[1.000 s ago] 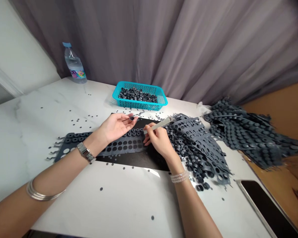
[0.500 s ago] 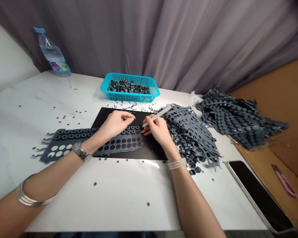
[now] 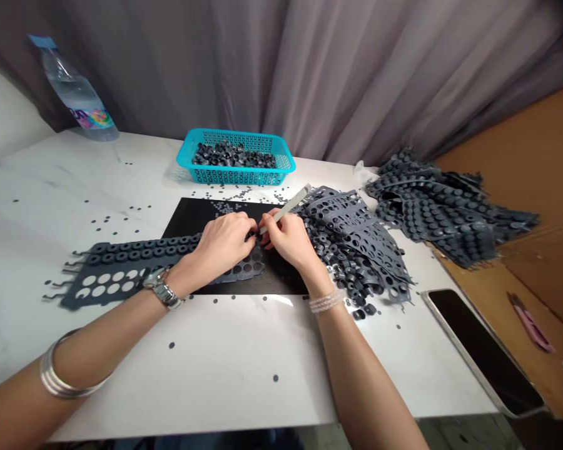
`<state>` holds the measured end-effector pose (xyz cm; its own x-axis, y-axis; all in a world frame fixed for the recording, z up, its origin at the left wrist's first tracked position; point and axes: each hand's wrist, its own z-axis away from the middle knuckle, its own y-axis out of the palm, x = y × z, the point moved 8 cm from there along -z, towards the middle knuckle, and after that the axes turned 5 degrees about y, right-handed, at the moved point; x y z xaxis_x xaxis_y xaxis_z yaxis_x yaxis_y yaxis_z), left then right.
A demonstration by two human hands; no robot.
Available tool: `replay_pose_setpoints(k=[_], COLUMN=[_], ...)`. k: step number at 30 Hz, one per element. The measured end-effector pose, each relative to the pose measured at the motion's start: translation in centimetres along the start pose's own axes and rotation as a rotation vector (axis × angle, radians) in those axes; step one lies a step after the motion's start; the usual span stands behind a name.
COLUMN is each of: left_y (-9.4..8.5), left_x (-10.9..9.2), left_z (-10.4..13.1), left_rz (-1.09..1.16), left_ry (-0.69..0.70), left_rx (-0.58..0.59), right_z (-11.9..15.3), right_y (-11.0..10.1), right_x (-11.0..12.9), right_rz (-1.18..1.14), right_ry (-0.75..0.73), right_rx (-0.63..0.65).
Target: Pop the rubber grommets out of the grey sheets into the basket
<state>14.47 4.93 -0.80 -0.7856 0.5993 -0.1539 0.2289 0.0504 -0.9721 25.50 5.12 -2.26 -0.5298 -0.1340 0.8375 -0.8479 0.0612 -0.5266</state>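
A pale slim tool [image 3: 288, 207] is gripped by the right hand [image 3: 288, 240] at the right end of the perforated dark sheet [image 3: 117, 265], laid partly over the black mat [image 3: 187, 215]. The left hand [image 3: 225, 240] is curled narrowly there; whether anything is pinched cannot be told.

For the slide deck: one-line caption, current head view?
Left hand over a dark perforated sheet, right hand holding a pale flat tool, turquoise basket behind.
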Motion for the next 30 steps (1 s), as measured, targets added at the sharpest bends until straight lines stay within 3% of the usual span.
replay_pose_setpoints(k=[5,9,12,14,16,17,19,22,25,30], left_y=[0.5,0.7,-0.9,-2.7,-3.2,-2.8,-0.9,1.7,2.8,2.9], left_x=[0.4,0.4,1.2,3.4,6.0,7.0,7.6,6.5,5.5,4.5], left_z=[-0.3,0.0,0.5,1.3,2.1,2.2,2.1,2.2,2.4,2.6], left_rz=[-0.006,0.066,0.294,0.56,0.914,1.118,1.538,1.969,2.145,2.266], left_ry=[-0.029,-0.015,-0.032,-0.15,-0.301,-0.364,-0.486,-0.662,-0.764,-0.82], left_rx=[0.015,-0.015,-0.188,-0.394,-0.526,-0.522,-0.399,-0.183,-0.124,-0.12], right_z=[0.5,0.7,0.6,0.5,0.3,0.2,0.1,0.2,0.4,0.6], right_y=[0.4,0.8,0.6,0.3,0.2,0.1,-0.2,-1.3,-2.3,-2.7], right_x=[1.9,2.1,1.8,1.5,0.9,0.5,-0.6,-1.9,-2.1,-1.9], right_rz=[0.264,0.412,0.404,0.347,0.231,0.148,-0.062,-0.357,-0.488,-0.524], right_ry=[-0.109,-0.086,-0.057,-0.05,-0.021,0.01,0.102,0.213,0.226,0.225], right_rx=[-0.058,-0.103,-0.137,-0.153,-0.135,-0.124,-0.13,-0.249,-0.352,-0.386])
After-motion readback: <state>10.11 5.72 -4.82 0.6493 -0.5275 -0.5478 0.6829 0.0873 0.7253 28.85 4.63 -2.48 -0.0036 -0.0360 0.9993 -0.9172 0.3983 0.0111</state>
